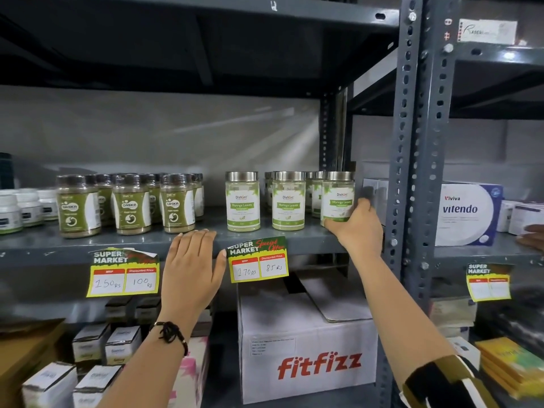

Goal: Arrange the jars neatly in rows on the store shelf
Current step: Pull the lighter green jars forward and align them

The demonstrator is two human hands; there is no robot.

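The step in hand looks like lining up the front row of moringa jars on the shelf (265, 240): the right hand (357, 228) has its grip closed round the end jar (337, 198), which stands upright on the shelf just beside the post (407, 172). The left hand (191, 266) lies flat and open on the shelf edge, holding nothing. Next, that jar probably wants sliding level with the middle jar (288, 201), spaced evenly.
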